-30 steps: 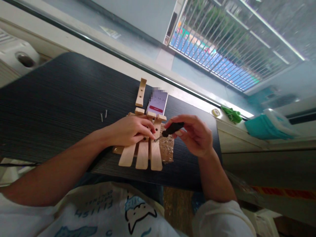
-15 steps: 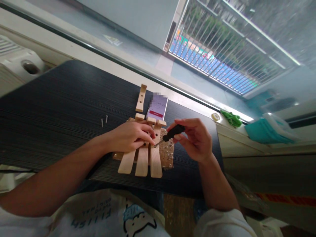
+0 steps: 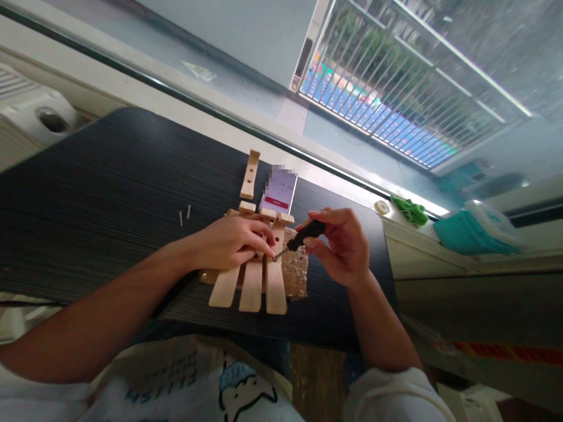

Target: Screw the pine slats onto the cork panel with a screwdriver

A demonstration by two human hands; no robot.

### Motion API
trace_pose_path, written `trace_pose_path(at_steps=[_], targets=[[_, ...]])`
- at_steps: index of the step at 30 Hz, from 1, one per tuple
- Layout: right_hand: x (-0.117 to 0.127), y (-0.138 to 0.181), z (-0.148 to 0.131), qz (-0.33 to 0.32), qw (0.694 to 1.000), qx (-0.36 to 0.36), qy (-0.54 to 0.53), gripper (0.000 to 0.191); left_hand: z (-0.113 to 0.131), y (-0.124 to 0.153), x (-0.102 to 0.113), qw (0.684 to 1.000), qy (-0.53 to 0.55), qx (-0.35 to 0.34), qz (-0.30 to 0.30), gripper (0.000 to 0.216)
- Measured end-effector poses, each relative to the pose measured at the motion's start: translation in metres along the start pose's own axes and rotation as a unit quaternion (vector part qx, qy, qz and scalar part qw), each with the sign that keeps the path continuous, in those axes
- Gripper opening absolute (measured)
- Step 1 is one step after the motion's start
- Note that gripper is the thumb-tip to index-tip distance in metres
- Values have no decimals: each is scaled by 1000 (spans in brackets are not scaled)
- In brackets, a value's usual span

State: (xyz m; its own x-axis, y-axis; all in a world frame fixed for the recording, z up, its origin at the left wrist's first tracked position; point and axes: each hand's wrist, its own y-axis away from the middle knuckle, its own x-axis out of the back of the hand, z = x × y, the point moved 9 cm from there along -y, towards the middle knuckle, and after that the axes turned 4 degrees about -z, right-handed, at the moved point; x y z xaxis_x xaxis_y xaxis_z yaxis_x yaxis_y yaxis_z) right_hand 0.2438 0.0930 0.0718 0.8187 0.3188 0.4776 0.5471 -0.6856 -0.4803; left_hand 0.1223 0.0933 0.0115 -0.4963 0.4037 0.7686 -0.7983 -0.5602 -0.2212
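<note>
Three pale wooden hooks (image 3: 276,287) lie side by side on a brown, tape-wrapped slab (image 3: 295,272), their wide ends toward me. My left hand (image 3: 233,237) rests across the left and middle hooks. Its fingers are stretched out, with a fingertip beside the lower hole of the right hook. In my right hand (image 3: 341,243) is a black-handled screwdriver (image 3: 305,235), gripped by the handle and tilted. The screwdriver's tip meets the right hook at that lower hole; whether a screw sits there is too small to tell.
A fourth wooden hook (image 3: 250,174) lies farther back beside a lit phone (image 3: 278,190). Two screws (image 3: 180,218) are on the dark table (image 3: 109,193) at left. Along the windowsill are a tape roll (image 3: 382,207), a green cloth (image 3: 410,210) and a teal box (image 3: 466,231).
My right hand and the screwdriver have shifted slightly left, with the fingers turned a little on the handle. My left hand stays on the hooks.
</note>
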Motion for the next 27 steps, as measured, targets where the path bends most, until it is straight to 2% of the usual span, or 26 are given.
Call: trace_pose_path(at_steps=[9,14,18,21,27], targets=[[0,-3,-5,5,1000,14,-17,33,1,0,0,1000,1,-2,-1,34],[-1,-2,-5,15,1000,16,10,38,1,-1,-1,1000,-5,-5,-6,35],[-2,-3,-18,22,995,87,36,39,1,0,-1,1000,-9,-5,-4,35],[-3,-6,-24,1,993,109,53,33,1,0,-1,1000,-13,-6,-3,36],[-3,-9,-27,-85,993,77,-11,42,2,0,0,1000,-19,-12,0,35]])
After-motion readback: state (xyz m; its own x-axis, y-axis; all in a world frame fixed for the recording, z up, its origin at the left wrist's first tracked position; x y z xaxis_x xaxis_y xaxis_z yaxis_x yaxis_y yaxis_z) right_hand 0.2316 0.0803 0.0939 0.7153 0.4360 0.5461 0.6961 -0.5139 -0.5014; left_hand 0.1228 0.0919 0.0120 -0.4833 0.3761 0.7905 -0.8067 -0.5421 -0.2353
